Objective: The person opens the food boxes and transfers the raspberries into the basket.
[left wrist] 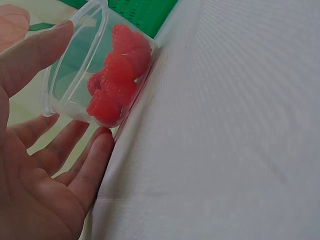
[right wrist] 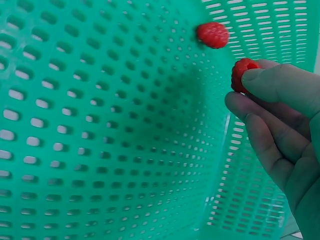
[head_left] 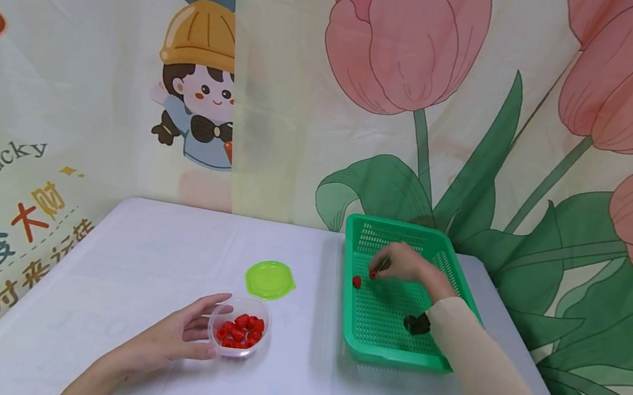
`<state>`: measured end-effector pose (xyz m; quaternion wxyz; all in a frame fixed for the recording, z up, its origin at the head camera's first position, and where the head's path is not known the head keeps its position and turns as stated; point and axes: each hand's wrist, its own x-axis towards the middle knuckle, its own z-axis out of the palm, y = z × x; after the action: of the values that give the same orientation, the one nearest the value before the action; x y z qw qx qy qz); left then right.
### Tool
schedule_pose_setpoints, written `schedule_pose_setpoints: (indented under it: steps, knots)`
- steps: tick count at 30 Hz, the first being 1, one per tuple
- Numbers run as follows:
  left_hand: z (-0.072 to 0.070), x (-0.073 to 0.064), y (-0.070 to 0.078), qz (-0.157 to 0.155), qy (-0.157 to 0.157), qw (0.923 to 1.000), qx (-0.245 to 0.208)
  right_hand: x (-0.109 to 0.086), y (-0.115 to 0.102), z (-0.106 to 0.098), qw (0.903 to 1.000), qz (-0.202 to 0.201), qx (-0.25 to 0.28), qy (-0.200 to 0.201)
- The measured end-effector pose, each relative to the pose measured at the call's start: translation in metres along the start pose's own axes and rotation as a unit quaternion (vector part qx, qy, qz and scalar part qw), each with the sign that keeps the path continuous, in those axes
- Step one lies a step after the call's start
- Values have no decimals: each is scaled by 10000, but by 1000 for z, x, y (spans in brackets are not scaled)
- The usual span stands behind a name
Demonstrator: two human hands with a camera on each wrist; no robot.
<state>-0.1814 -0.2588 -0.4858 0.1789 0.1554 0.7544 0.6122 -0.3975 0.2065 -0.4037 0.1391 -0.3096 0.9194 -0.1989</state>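
My left hand point(head_left: 168, 340) holds a clear round plastic tub point(left wrist: 75, 85) around its side, thumb at the rim and fingers along the opposite wall. Several red raspberries point(left wrist: 117, 75) lie at the bottom of the tub, which stands on the table. Inside the green basket point(head_left: 360, 354), my right hand point(head_left: 403, 263) pinches one raspberry point(right wrist: 243, 75) between thumb and fingers, its hollow end showing in the right wrist view. Another raspberry point(right wrist: 213, 35) lies on the basket floor close to the left wall, just beyond the pinched one.
A bright green lid point(head_left: 270, 280) lies flat on the white-covered table point(head_left: 182, 247) behind the tub. The basket's raised slotted walls surround my right hand. At the back hangs a printed cloth point(head_left: 282, 89) with tulips and a cartoon figure. A dark wrist device point(head_left: 416, 324) sits at the right sleeve.
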Motion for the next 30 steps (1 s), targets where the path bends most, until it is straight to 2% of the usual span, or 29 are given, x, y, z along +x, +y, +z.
schedule_pose_setpoints:
  steps: [6,12,30]
  knots:
    - [1,0,2,-6,8,10000,27,1,8,8,9999,-35,-140,-55]
    - [1,0,2,-38,12,10000,11,-1,11,14,9999,70,-53,-83]
    - [1,-2,2,12,32,10000,10,-2,7,17,9998,142,19,-168]
